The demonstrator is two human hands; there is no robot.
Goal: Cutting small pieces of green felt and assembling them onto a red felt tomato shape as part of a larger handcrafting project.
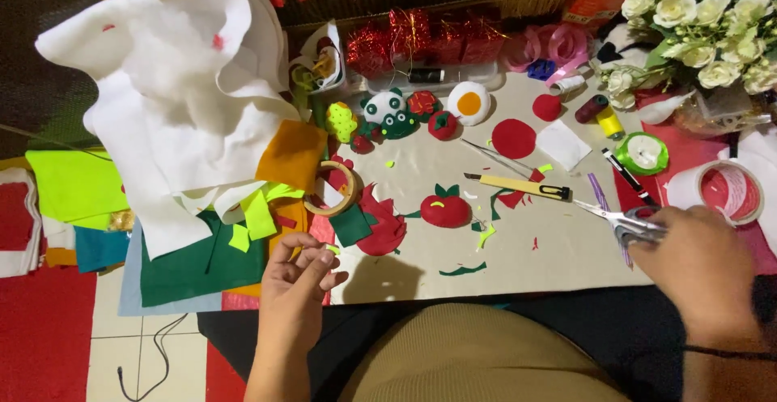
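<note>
**On the beige work sheet: scissors under right hand, green scrap in left**

On the beige work sheet [518, 240], at its right edge, the right hand [700, 272] lies over the handles of the silver scissors [619, 220]; blades point left toward the sheet's middle. Its grip is wrapped over the handles, but the fingers are hidden behind the back of the hand, so I cannot tell how tightly it closes.

Left hand [295, 285] sits off the sheet's lower left corner, palm up. Grip: thumb and fingertips pressed together, pinching a small light-green felt scrap [333, 249].

Near the sheet's centre: red felt apple [445, 209] with green leaves. Just right of it, a yellow utility knife [518, 186] lying flat, tweezers [494, 157] above it. Red felt circle [514, 138] and white felt square [564, 144] toward the sheet's upper right.

Along the sheet's top edge: finished felt pieces, including a fried egg [469, 103] and a panda face [382, 107].

Left of the sheet: roll of tape [336, 187] beside an orange felt piece [293, 155], then stacked felt with a large white sheet [178, 102] on top and dark green felt [198, 264] below.

Right of the sheet: wide tape roll [728, 191]; white artificial flowers [704, 21] beyond the upper right corner.
</note>
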